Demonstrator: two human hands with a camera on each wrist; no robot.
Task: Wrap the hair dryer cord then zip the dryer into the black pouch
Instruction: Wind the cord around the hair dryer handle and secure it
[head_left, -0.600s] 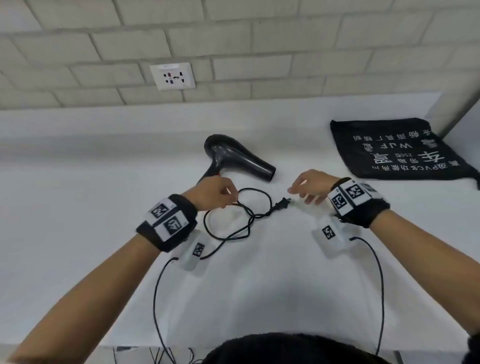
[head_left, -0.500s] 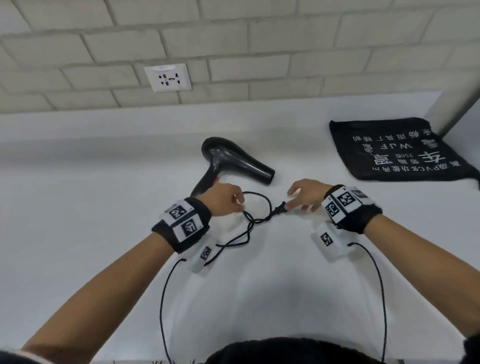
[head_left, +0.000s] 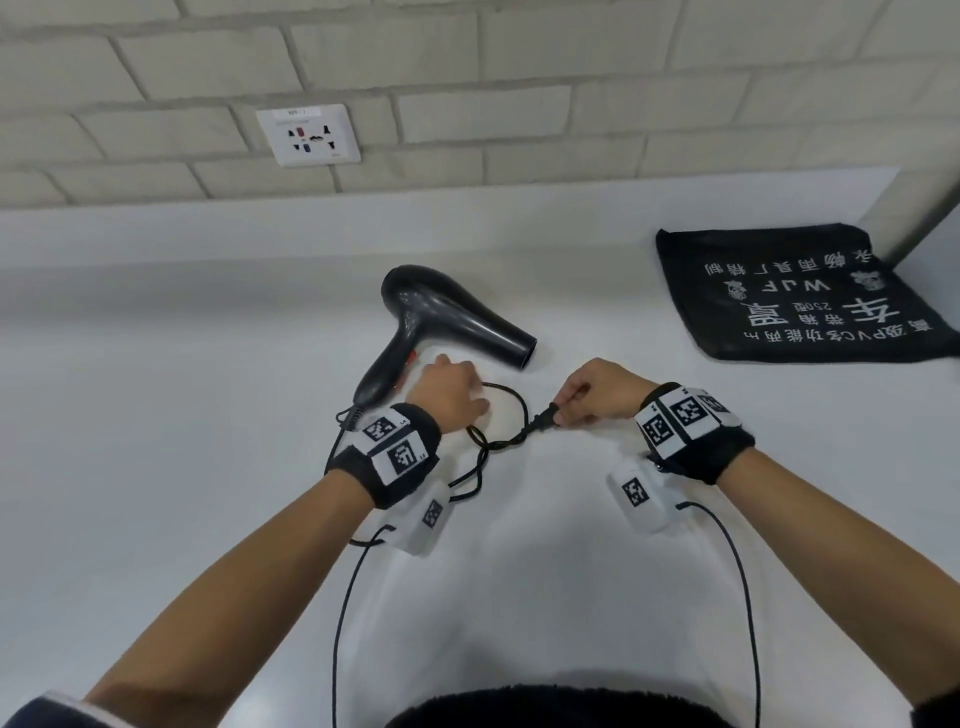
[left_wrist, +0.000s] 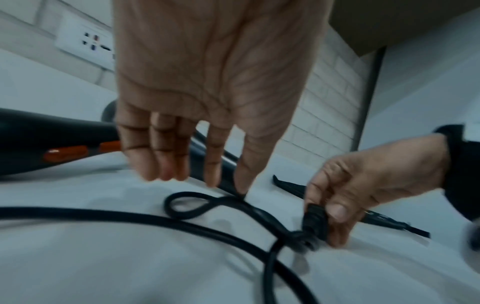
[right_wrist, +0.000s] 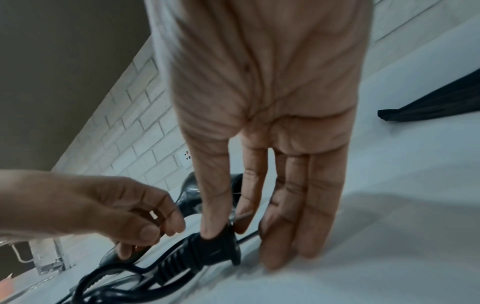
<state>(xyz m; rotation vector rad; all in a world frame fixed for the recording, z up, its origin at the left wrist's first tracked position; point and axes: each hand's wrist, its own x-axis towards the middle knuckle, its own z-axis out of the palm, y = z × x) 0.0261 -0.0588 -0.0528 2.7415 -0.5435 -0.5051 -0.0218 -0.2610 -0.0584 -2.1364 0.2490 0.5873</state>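
A black hair dryer (head_left: 452, 317) lies on the white counter (head_left: 156, 467) with its handle pointing toward me. Its black cord (head_left: 511, 410) loops loosely between my hands. My left hand (head_left: 467, 410) is beside the handle end and holds a bend of the cord (right_wrist: 124, 269) in curled fingers. My right hand (head_left: 566, 410) pinches the plug (right_wrist: 207, 248) between thumb and forefinger; the plug (left_wrist: 314, 222) lies low over the counter. The black pouch (head_left: 795, 296) with white print lies flat at the back right, away from both hands.
A white wall socket (head_left: 307, 134) sits in the brick wall behind the dryer. A side wall (head_left: 935, 218) closes the counter at the right, just past the pouch. Thin black cables (head_left: 343, 623) hang from my wrist cameras toward me.
My hands have come closer together, the right one bringing the plug toward the left hand. The cord loop between them has shrunk. The dryer and pouch have not moved.
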